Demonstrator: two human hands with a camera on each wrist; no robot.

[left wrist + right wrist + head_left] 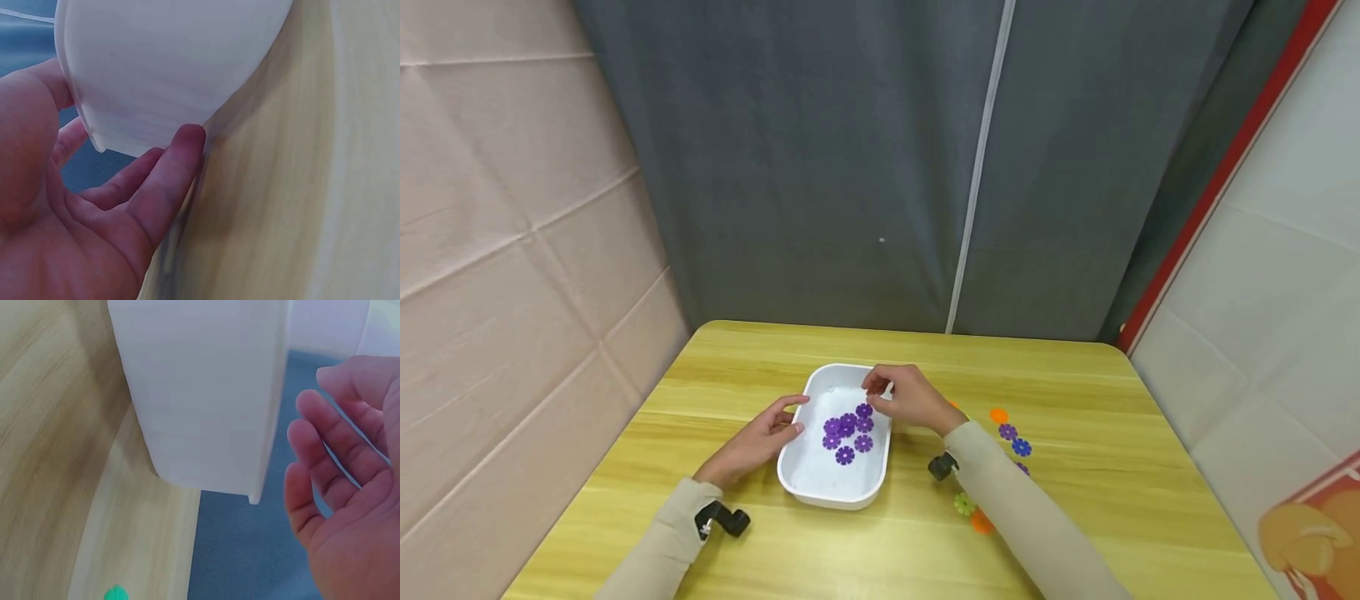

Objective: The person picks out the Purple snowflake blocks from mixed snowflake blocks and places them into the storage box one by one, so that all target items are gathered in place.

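While both hands flank the white tray [820, 492], loose discs [1009, 433] lie right.

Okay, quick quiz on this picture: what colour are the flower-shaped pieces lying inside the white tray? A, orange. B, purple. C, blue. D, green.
B: in the head view the pieces inside the white tray are all purple, while the orange, green and blue pieces lie outside it on the table, past the right hand.
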